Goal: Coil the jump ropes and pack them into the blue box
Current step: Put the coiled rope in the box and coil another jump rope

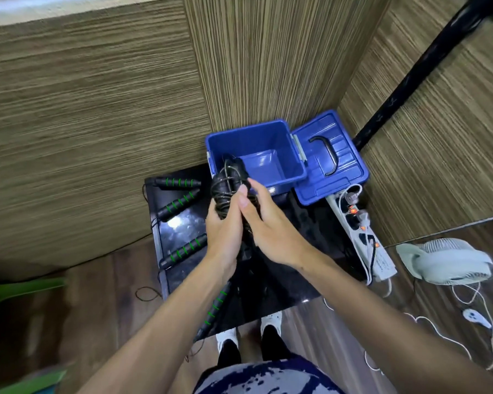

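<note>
Left hand [224, 231] grips coiled rope [225, 189]; fingers hidden.

A solid blue box [256, 155] and matching blue lid [329, 157] are seen on a glossy black table [180, 231]. Black handles ringed with green bands [180, 204] are shown, and the coiled rope [228, 189] is black. A white power strip [362, 237] is dotted with orange lights.
</note>
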`<state>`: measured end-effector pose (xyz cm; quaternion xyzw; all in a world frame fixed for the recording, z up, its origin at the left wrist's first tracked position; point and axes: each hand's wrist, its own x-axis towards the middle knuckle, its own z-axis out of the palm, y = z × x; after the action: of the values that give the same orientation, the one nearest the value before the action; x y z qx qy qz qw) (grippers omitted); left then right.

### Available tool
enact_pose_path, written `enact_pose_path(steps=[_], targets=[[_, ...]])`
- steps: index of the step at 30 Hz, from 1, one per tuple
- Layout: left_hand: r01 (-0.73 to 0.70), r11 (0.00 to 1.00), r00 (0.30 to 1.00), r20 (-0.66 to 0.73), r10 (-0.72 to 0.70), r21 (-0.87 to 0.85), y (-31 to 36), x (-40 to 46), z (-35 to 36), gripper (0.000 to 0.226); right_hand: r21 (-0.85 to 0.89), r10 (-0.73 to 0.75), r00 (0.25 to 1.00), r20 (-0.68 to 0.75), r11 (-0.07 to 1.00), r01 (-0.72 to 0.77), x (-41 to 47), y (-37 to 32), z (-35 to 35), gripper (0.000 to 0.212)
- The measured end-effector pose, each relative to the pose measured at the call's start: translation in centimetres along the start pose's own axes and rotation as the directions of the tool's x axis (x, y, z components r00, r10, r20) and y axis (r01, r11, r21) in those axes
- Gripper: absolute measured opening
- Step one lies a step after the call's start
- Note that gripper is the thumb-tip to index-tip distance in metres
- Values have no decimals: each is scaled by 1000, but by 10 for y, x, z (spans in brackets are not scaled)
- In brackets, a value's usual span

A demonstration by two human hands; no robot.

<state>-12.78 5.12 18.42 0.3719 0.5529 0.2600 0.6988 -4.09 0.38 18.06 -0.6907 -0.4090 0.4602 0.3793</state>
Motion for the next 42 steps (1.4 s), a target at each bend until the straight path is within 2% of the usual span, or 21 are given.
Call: enact_pose_path(steps=[2, 5, 11, 14, 16, 19, 22, 25, 28, 31, 34, 37, 42], targets=[[29, 999, 999, -23, -30, -16, -7, 12, 1, 10, 18, 34, 998, 43, 999, -35, 7, 7, 0, 65], [8, 996, 1000, -12, -9, -90, -16, 37, 2, 50, 56, 62, 996, 60, 996, -66, 22, 14, -1, 66], [55, 987, 984, -162, -80, -153, -25, 108, 21, 78, 125, 135, 990, -49, 984, -128, 75, 29, -21, 72], [77, 997, 990, -120, -73, 26, -40, 168, 24, 70, 140, 183, 978, -103, 976, -168, 109, 36, -30, 63], [-4, 971, 992, -119, 33, 239, -13, 171, 28, 59, 128, 194, 972, -132, 976, -177, 132, 38, -35, 57], [-161, 816, 972, -51, 228, 555, 24, 168, 23, 40, 60, 207, 969, -136, 978, -200, 171, 42, -43, 62], [-226, 629, 934, -19, 358, 744, 29, 188, 1, 25, -25, 258, 959, -116, 965, -262, 210, 46, -48, 68], [-194, 473, 904, -31, 426, 859, 22, 210, -15, 28, -79, 349, 935, -62, 932, -353, 241, 53, -40, 84], [-192, 401, 898, -4, 440, 895, 7, 222, -19, 42, -119, 410, 912, -21, 904, -410, 254, 65, -20, 97], [-250, 434, 877, 13, 480, 866, -12, 230, -15, 52, -129, 398, 916, -50, 907, -401, 261, 76, -5, 84], [-254, 535, 864, -61, 500, 806, -20, 231, -10, 54, -210, 374, 927, -29, 904, -371, 264, 86, 3, 91], [-254, 573, 857, -94, 507, 780, -23, 234, -10, 55, -287, 356, 934, 25, 897, -335, 253, 77, 8, 93], [-221, 553, 862, -105, 497, 803, -26, 231, -12, 59, -595, 357, 934, -24, 745, -301, 248, 75, 10, 91]])
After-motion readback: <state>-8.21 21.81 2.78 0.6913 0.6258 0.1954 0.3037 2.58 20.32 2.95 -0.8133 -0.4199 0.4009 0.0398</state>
